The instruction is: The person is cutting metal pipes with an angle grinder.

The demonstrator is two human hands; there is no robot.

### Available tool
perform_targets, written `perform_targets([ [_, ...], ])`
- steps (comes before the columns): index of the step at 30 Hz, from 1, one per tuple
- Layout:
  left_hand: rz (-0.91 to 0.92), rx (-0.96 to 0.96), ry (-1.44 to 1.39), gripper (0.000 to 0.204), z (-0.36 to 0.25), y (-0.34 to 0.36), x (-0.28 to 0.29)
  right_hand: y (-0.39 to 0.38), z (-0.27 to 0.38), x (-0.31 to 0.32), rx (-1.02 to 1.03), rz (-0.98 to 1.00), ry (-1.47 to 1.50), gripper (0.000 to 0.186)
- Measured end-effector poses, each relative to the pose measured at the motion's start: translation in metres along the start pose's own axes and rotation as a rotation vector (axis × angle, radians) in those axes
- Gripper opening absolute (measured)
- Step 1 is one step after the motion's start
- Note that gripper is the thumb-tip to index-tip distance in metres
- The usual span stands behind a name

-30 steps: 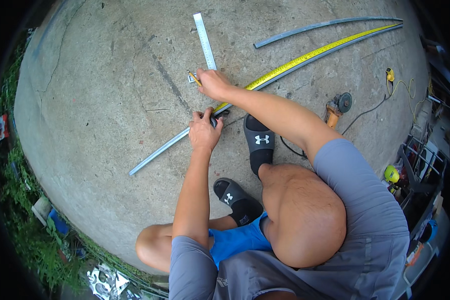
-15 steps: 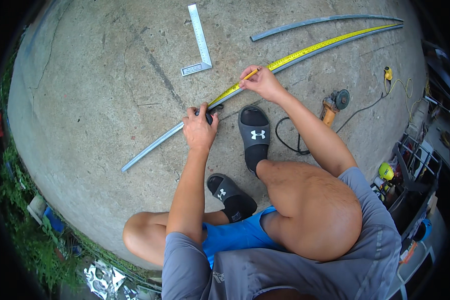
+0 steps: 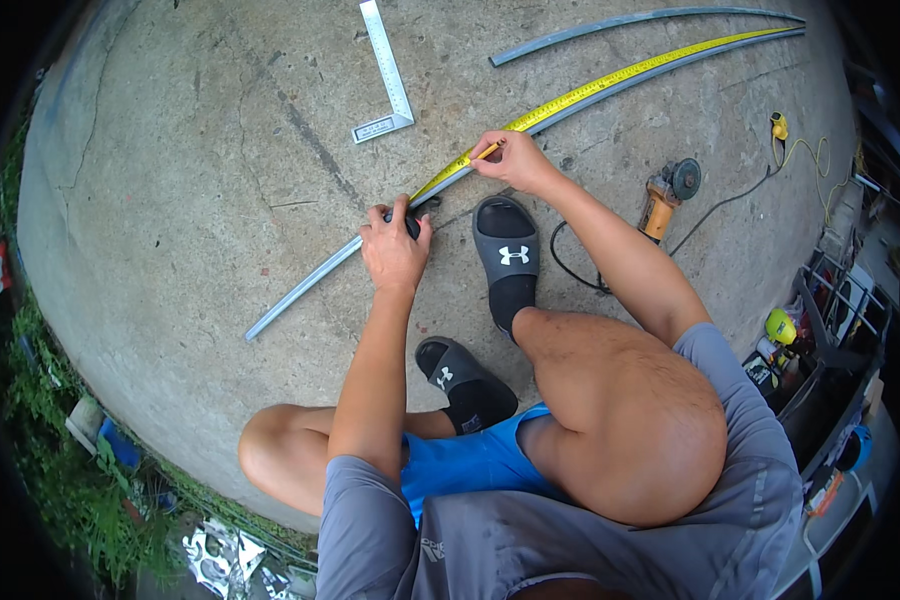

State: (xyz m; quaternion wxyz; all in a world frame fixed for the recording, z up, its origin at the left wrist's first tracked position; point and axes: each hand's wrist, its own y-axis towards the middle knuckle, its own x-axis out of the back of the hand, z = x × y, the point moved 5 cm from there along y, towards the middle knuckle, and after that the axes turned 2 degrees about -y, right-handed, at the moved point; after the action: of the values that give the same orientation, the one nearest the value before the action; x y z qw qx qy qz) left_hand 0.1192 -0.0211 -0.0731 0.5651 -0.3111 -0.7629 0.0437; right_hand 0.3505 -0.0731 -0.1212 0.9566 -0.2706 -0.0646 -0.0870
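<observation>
Far left, weeds (image 3: 60,470) fringe the concrete slab (image 3: 170,180). Moving in, a long grey metal strip (image 3: 310,285) lies slanting across the slab, its near end low and left. Above it, a steel square (image 3: 388,75) rests flat, well apart from the hands. Now the left hand (image 3: 395,250): it is clamped down over a dark tape case (image 3: 410,222), fingers curled tight around it, pressing it onto the strip. From there the yellow tape (image 3: 570,98) runs up and right along the strip, lying on top of it all the way to the far edge. Just right of the left hand, the right hand (image 3: 515,160) pinches an orange pencil (image 3: 488,151) between thumb and fingertips, tip touching the tape. Below it, a black slide (image 3: 508,255) is planted beside the strip; the other slide (image 3: 460,375) sits back under the crouched body. Up top, a second grey strip (image 3: 630,20) lies apart from the first. Further right, an orange angle grinder (image 3: 667,195) sits on the slab, black cable looping toward the foot. At the far right, a yellow cord (image 3: 800,150) and a cluttered rack (image 3: 820,330) of tools.
</observation>
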Motion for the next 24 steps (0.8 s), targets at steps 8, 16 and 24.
perform_targets([
  [8, 0.006, 0.011, 0.002, 0.045, 0.000, 0.000, 0.001, 0.001, -0.001, 0.000, -0.005, -0.010, -0.015, 0.010],
  [16, -0.008, 0.003, 0.021, 0.046, -0.001, 0.001, 0.001, 0.000, 0.001, 0.001, -0.032, -0.015, 0.000, 0.009],
  [24, 0.000, 0.011, 0.035, 0.045, -0.001, 0.001, 0.000, 0.002, 0.006, 0.026, 0.007, -0.105, 0.152, 0.011],
])
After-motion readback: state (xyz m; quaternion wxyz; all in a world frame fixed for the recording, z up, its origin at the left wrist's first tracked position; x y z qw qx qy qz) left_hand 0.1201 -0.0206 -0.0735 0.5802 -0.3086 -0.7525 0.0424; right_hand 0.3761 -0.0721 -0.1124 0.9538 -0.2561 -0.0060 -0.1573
